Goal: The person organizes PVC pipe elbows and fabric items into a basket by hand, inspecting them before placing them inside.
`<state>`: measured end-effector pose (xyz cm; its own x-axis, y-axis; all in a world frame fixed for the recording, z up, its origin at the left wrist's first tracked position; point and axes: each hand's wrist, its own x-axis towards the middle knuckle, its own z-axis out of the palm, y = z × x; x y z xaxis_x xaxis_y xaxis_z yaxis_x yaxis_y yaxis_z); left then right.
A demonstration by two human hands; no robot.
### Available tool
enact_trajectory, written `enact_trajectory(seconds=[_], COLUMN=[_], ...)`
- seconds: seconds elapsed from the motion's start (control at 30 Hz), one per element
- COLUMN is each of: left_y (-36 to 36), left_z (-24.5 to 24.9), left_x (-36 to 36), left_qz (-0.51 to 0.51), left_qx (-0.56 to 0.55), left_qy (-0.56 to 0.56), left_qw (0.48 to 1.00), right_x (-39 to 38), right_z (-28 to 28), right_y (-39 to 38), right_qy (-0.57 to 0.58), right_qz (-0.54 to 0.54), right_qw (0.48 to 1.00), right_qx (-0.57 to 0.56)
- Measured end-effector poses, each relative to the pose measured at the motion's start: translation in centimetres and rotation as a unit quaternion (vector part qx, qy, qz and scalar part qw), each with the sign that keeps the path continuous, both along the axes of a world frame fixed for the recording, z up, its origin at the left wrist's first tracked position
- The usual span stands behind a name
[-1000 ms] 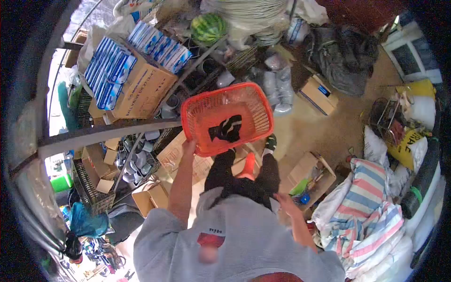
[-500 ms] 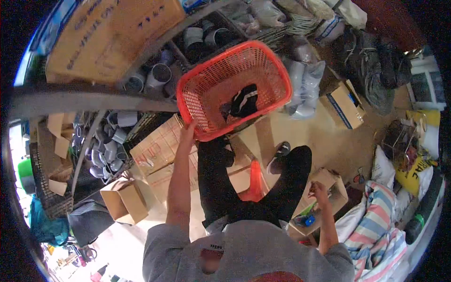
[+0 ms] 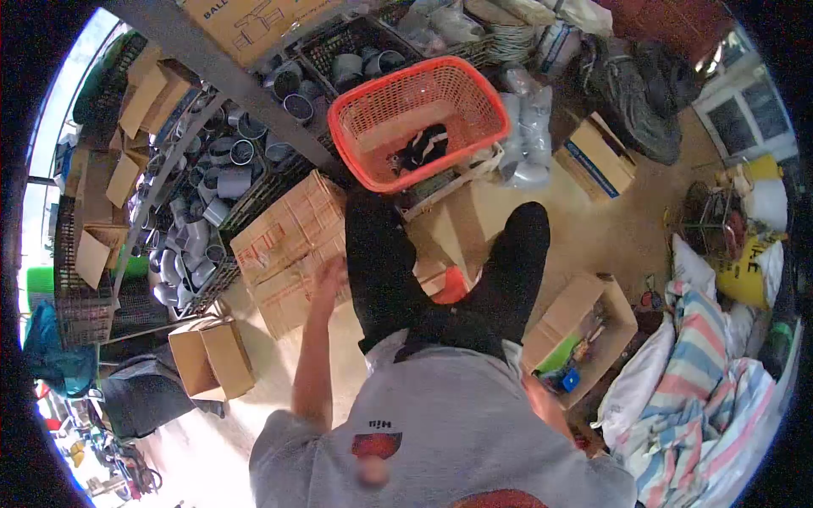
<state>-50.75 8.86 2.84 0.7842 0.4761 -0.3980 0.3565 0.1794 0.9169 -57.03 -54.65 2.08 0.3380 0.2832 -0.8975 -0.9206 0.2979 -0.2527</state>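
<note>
Left hand (image 3: 329, 276) has let go of the orange basket (image 3: 421, 118), blurred, fingers loose; right hand (image 3: 543, 405) half hidden, grip untellable

Basket (image 3: 406, 106) sits ahead of the legs, a bundle (image 3: 421, 146) in it; stacked cartons (image 3: 288, 245) lie left of the legs, left hand (image 3: 329, 275) just over them. Fitting crates (image 3: 203, 212) further left; open box (image 3: 576, 305) right of the legs, bedding (image 3: 711, 381) beyond it.
</note>
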Motion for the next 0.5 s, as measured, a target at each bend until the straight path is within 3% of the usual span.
enact_trajectory(seconds=[0.03,0.07,0.1,0.13,0.17,0.23,0.3,0.33,0.4,0.5], left_y=[-1.4,-4.4,-3.5,-6.6,-7.0,-11.1,-12.5,-13.2,-14.5,-15.1], left_z=[-1.2,1.5,-5.0,-0.4,-4.0,2.5,5.9,5.6,5.3,4.9], left_x=[-4.5,-8.3,-15.0,-17.0,-23.2,-23.1,-24.3,-25.1,-26.9,-25.8], left_qz=[-0.013,-0.040,-0.107,-0.105,-0.048,-0.085,-0.046,-0.042,-0.146,-0.165], left_qx=[0.021,0.024,-0.119,-0.125,-0.311,-0.322,-0.397,-0.397,-0.325,-0.261], left_qy=[0.051,0.055,0.083,0.217,0.139,0.107,0.209,0.206,0.192,0.202], left_qw=[0.998,0.997,0.984,0.963,0.939,0.937,0.893,0.894,0.914,0.929], right_x=[-0.8,-1.3,-2.0,-2.9,-3.8,-5.3,-6.0,-5.9,-5.8,-5.2], right_z=[-0.3,-0.8,-1.2,-1.7,-1.8,-2.4,-3.0,-3.3,-3.9,-4.2], right_y=[-0.5,-0.7,-0.6,-0.5,-0.4,-0.4,-0.7,-1.0,-1.2,-1.7], right_qy=[-0.010,-0.022,-0.031,-0.039,-0.045,-0.054,-0.063,-0.070,-0.082,-0.102], right_qz=[0.010,0.019,0.027,0.034,0.042,0.062,0.091,0.106,0.133,0.166], right_qw=[1.000,1.000,0.999,0.999,0.998,0.997,0.994,0.992,0.988,0.981], right_qx=[-0.002,-0.002,-0.001,-0.001,-0.002,-0.004,-0.008,-0.009,-0.012,-0.021])
